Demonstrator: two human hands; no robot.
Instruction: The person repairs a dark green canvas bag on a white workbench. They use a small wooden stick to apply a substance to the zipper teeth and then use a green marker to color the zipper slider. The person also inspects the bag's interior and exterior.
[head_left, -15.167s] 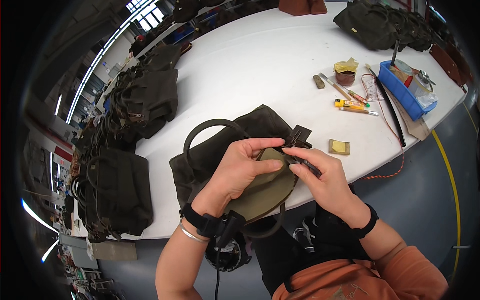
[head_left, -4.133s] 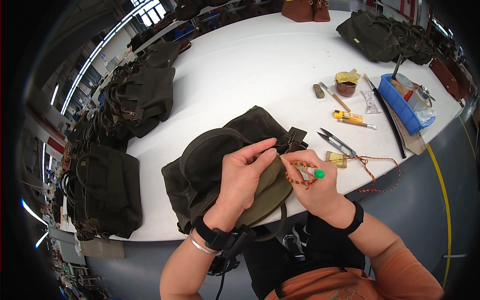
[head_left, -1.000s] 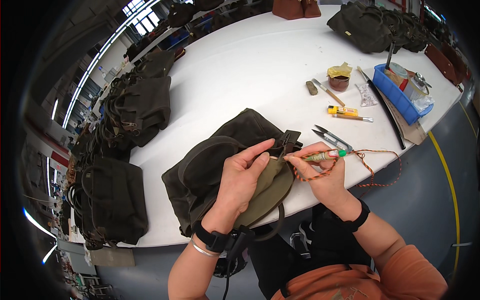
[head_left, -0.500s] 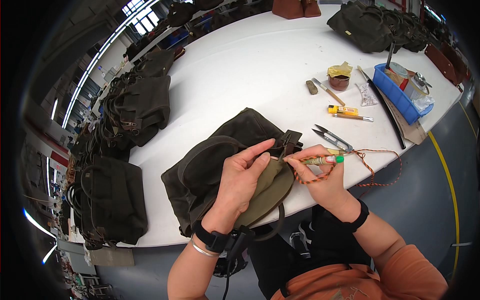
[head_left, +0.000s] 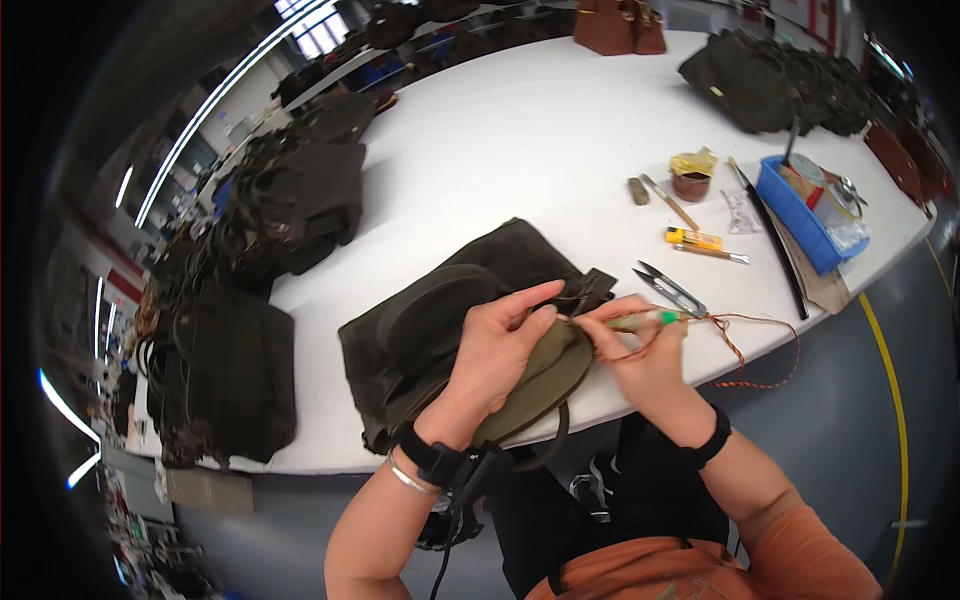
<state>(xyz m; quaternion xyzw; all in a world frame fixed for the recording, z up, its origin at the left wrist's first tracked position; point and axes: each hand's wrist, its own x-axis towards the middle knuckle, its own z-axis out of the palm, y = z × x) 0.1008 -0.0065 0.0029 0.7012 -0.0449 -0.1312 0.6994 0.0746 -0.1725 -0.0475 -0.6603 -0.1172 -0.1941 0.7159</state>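
A dark olive handbag [head_left: 370, 355] lies on its side at the near table edge, its zipped mouth open toward me. My left hand [head_left: 492, 350] pinches the lighter green lining [head_left: 545, 385] beside the zipper between thumb and fingers. Close to its fingertips, my right hand [head_left: 648, 368] grips a slim pen-like stick with a green end [head_left: 668, 318], its other end pointing at the lining. What the tip touches is too small to tell. An orange-and-black cord [head_left: 735, 345] trails from around the right hand past the table edge. Thread snips [head_left: 672, 290] lie just beyond that hand.
Stacked dark bags [head_left: 235, 380] line the table's left side; more dark bags [head_left: 770, 85] stand far right. Right of centre lie a yellow lighter [head_left: 694, 238], brushes, a covered jar [head_left: 691, 180] and a long black strip [head_left: 775, 245]. A blue bin [head_left: 800, 215] holds cans.
The whole view has shifted slightly, so the table things appear lower and to the right. Both hands keep their holds at the lining; the right fingers and cord have shifted a little around the stick.
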